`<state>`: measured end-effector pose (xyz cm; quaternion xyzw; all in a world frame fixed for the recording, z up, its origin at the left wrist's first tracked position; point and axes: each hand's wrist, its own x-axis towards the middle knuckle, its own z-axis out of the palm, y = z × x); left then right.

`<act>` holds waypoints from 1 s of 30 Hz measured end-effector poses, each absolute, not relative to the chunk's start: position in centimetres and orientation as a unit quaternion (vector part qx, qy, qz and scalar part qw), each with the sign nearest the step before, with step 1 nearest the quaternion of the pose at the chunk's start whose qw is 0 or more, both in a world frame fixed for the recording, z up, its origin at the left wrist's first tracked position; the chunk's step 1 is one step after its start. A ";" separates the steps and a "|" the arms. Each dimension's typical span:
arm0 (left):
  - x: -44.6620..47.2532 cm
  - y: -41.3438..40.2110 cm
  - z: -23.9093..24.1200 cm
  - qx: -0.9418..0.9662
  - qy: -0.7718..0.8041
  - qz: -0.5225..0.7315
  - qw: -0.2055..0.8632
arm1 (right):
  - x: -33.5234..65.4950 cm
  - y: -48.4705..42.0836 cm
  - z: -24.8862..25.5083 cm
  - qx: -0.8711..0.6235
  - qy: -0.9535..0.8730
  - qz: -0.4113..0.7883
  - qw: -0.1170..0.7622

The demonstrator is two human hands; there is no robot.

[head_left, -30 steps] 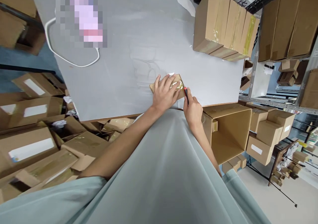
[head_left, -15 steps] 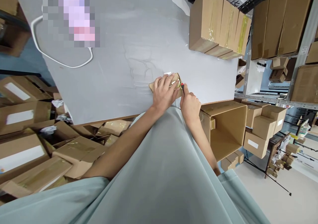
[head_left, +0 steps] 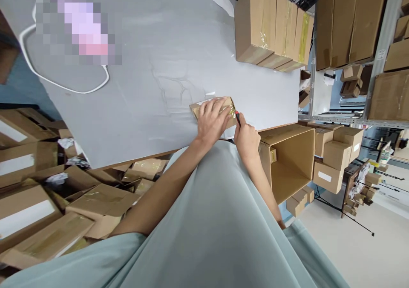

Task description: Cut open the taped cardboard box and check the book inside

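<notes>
A small taped cardboard box (head_left: 227, 105) lies near the front edge of the grey table (head_left: 166, 70). My left hand (head_left: 211, 122) rests flat on top of the box, fingers spread, pressing it down. My right hand (head_left: 247, 139) is closed around a small red-and-black cutter (head_left: 237, 117), whose tip touches the box's right end.
A row of taped cartons (head_left: 271, 26) stands at the table's far right. An open empty carton (head_left: 289, 160) sits on the floor to the right. Several boxes (head_left: 41, 185) pile up on the left. A white cable (head_left: 64, 85) loops on the table. Shelving (head_left: 361, 45) with cartons stands on the right.
Both hands stay on the small box; the right hand with the cutter has shifted slightly along the box's end. The view has drifted a little.
</notes>
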<state>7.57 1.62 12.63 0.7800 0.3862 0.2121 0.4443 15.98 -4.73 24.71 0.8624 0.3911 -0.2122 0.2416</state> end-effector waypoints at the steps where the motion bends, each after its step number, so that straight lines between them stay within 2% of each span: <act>1: 7.6 1.6 12.6 0.779 0.392 0.214 0.441 | 15.9 -4.8 24.6 0.862 0.395 -0.209 0.241; 15: 7.3 2.1 12.1 0.788 0.397 0.192 0.430 | 16.4 -6.0 23.8 0.869 0.370 -0.235 0.229; 19: 6.9 1.9 12.2 0.795 0.393 0.185 0.423 | 15.5 -7.6 26.3 0.866 0.355 -0.261 0.236; 21: 6.7 2.0 12.2 0.799 0.394 0.179 0.417 | 15.6 -8.9 28.1 0.869 0.352 -0.273 0.213; 23: 6.4 2.1 11.9 0.805 0.393 0.174 0.410 | 16.7 -10.3 28.8 0.885 0.349 -0.265 0.155; 25: 5.9 2.3 11.4 0.808 0.395 0.178 0.399 | 19.1 -11.3 27.3 0.909 0.336 -0.240 0.063; 27: 5.0 2.4 10.5 0.811 0.399 0.194 0.381 | 22.3 -11.7 23.2 0.911 0.326 -0.248 -0.056; 30: 2.8 2.6 9.0 0.821 0.399 0.224 0.342 | 26.4 -10.5 14.1 0.868 0.281 -0.339 -0.230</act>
